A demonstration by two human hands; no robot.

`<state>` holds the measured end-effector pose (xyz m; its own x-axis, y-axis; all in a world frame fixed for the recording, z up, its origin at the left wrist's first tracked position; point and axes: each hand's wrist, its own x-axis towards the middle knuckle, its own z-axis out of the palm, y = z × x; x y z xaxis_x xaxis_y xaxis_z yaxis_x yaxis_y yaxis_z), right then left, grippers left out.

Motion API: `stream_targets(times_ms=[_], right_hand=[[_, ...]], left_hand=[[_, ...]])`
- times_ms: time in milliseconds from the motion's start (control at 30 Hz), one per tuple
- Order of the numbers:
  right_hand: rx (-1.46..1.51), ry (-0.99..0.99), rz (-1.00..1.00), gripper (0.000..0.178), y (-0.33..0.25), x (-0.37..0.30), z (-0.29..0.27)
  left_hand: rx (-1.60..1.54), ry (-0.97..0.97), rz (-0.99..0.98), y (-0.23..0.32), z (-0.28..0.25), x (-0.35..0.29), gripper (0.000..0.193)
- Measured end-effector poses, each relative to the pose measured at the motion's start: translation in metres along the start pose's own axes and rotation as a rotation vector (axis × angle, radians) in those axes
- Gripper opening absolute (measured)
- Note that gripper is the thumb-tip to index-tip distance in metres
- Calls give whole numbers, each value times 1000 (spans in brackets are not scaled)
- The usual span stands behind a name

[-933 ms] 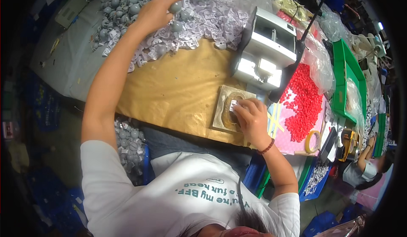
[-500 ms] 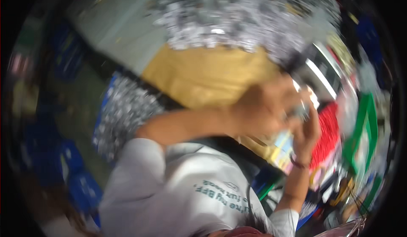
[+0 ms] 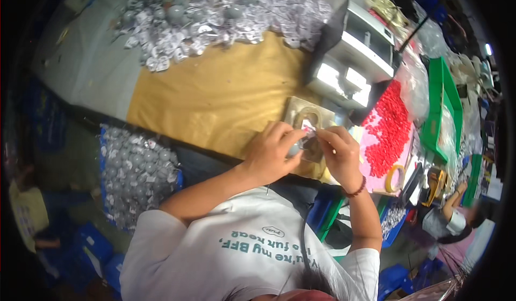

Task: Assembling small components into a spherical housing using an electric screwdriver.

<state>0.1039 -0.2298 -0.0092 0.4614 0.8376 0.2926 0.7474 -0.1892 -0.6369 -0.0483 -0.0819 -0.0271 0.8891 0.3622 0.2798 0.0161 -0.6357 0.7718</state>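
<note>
Over a metal fixture block (image 3: 293, 107) with a rounded recess, my two hands work close together. My left hand (image 3: 273, 149) is closed, its fingers curled round a grey ball (image 3: 294, 150) that shows only in part. Facing it, my right hand (image 3: 339, 151) pinches a small white tag with some red on it (image 3: 308, 126). The tag lies between both sets of fingertips, so whether it is joined to the ball cannot be seen.
Beyond the tan mat (image 3: 209, 96) lies a heap of grey balls and white tags (image 3: 215, 16). A white lit machine (image 3: 360, 48) stands behind the fixture. Red pieces (image 3: 388, 129), a tape roll (image 3: 395, 178) and a green crate (image 3: 432, 112) are rightward. A blue-edged box of balls (image 3: 137, 172) sits left.
My view has swung, and the earlier motion blur is gone. My hands have come down from beside the machine to the fixture block, their fingertips now close together.
</note>
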Motion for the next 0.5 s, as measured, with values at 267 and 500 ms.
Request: stream_targets(times_ms=[267,500], right_hand=[[-288,-65,-231,31,4,12,13],[-352,-83,-269,39,12,9,14]], left_hand=[[0,7,-29,-11,6,1,37],[64,-7,-19,-10,8,5,33]])
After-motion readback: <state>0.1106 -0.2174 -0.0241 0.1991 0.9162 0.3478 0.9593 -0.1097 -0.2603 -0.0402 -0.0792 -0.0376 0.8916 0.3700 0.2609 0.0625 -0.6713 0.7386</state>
